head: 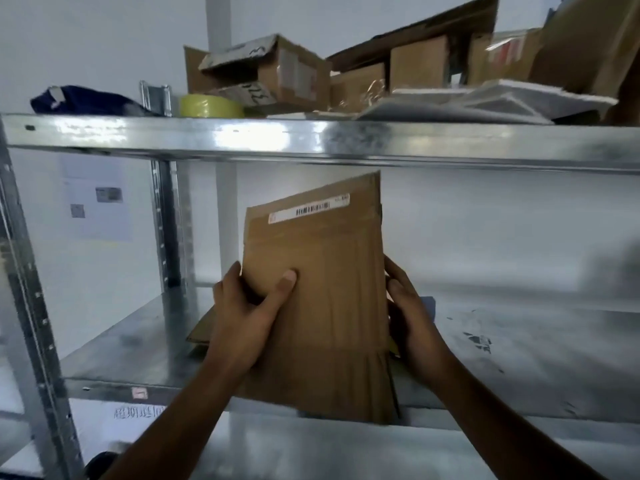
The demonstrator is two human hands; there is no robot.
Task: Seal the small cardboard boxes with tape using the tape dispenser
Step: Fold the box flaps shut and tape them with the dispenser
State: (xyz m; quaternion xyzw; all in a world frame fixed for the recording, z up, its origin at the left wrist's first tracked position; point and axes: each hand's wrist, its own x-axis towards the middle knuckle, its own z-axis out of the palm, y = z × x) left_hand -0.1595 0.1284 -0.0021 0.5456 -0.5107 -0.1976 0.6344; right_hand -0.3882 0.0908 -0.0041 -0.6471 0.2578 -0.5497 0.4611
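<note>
The flattened brown cardboard box [318,289] is a folded-flat sheet with faint lengthwise creases, a fold line across its lower part and a second layer showing along its right edge. A narrow white barcode label [310,208] runs across its upper end, beside a strip of clear tape.

The box is held in the air in front of the galvanised metal lower shelf [138,341], broad face toward the camera. Its long axis stands nearly upright, with the label end up and the top leaning a little to the right. Its bottom edge hangs below the shelf's front edge.

The left hand [249,306] pinches the left edge, thumb flat on the front face and fingers behind. The right hand [412,313] grips the right edge with fingers curled against it.

The box's top right corner comes near the underside of the upper shelf beam [346,140], so there is little room above. To the right, the lower shelf lies open to its far side. Behind the left hand, a flat cardboard piece [202,332] lies on the shelf.

On the upper shelf sit a yellow tape roll [211,106] near the upright post, a pile of opened cardboard boxes [277,71], white padded sheets [485,102] and a dark blue cloth [86,98] at the left end.
</note>
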